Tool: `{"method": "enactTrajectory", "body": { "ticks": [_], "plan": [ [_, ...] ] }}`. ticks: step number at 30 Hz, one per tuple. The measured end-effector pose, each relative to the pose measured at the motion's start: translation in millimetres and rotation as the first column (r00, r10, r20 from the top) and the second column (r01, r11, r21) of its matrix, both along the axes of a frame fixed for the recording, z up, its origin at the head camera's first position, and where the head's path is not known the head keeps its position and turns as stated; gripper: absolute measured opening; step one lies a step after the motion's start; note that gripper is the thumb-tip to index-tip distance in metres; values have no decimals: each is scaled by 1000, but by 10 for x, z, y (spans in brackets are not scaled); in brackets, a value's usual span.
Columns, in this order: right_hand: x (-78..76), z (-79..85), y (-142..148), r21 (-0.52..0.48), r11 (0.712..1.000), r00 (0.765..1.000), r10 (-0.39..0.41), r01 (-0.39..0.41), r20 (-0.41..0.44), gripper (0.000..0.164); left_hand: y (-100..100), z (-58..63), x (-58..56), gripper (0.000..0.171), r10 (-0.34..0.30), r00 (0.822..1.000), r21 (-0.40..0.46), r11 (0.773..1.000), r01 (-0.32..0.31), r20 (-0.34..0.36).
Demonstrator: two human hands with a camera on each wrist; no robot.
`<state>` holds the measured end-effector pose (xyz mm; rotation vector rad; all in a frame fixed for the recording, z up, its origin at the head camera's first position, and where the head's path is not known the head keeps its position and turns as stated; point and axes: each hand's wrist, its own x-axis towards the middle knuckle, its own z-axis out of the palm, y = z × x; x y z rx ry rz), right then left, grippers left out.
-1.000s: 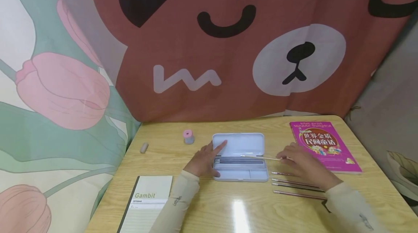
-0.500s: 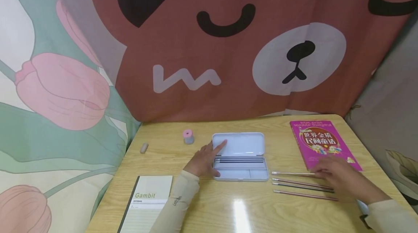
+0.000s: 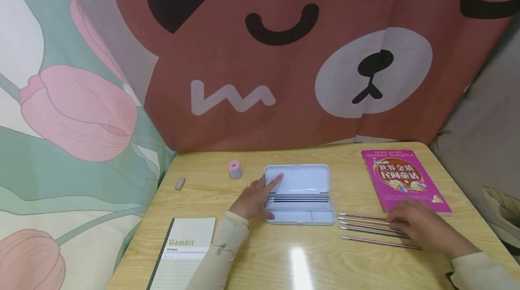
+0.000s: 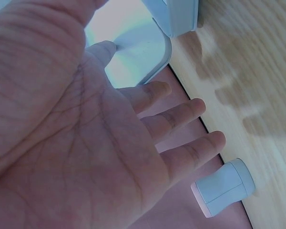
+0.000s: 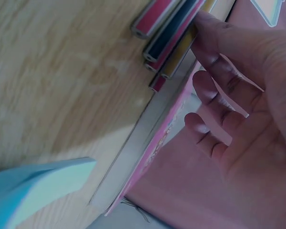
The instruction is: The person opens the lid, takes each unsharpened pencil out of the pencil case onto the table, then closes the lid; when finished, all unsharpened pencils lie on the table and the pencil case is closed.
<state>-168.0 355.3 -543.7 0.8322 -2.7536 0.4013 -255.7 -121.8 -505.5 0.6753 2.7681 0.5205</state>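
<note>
An open white pencil case [image 3: 299, 216] stands mid-table with several dark pencils [image 3: 298, 200] in its rear compartment. My left hand [image 3: 253, 199] rests spread at its left end, index finger on the raised lid and thumb by the front corner. In the left wrist view the palm shows, the other fingers straight. To the right of the case, several pencils [image 3: 378, 243] lie side by side, white-tipped ends pointing left. My right hand [image 3: 418, 226] is over their right ends. Its thumb and index finger pinch a gold pencil [image 5: 177, 62] in the right wrist view, the other fingers loosely bent.
A pink book [image 3: 402, 181] lies behind the pencils. A notebook [image 3: 183, 249] is at front left, partly under the left sleeve. Behind it are a small eraser-like block [image 3: 180, 184] and a waisted, pink-topped cylinder [image 3: 234, 170]. A pale-blue piece [image 5: 52, 186] juts into the right wrist view.
The right hand has carried the gold pencil from over the case rightward and down to the row of pencils. The left hand has stayed on the case.
</note>
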Motion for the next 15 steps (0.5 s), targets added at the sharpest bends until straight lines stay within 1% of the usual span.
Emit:
{"method": "enactTrajectory", "body": {
  "ticks": [3, 6, 8, 10, 12, 13, 15],
  "plan": [
    [-2, -7, -10, 17, 999, 999, -30, 30, 24, 27, 0, 14, 4, 122, 1, 1000, 9, 1000, -1, -1],
    [-1, 23, -32, 36, 997, 994, -71, 68, 84, 24, -1, 15, 1, 122, 1, 1000, 11, 1000, -1, -2],
    [1, 61, -54, 46, 994, 984, -104, 98, 142, 21, -1, 7, -3, 122, 1, 1000, 12, 1000, -1, 2],
    [3, 104, -84, 50, 990, 970, -137, 130, 202, 19, -1, 0, -7, 122, 2, 1000, 11, 1000, -2, 6],
    [0, 139, -133, 46, 987, 959, -161, 154, 233, 16, 1, -5, -9, 122, 4, 1000, 12, 1000, -4, 8],
    [-5, 151, -165, 34, 986, 957, -168, 165, 238, 16, 2, -9, -11, 123, 4, 1000, 11, 1000, -4, 12],
    [-28, 166, -244, 6, 985, 960, -167, 170, 224, 14, 5, -14, -12, 123, 4, 1000, 10, 1000, -4, 13]
  ]
}}
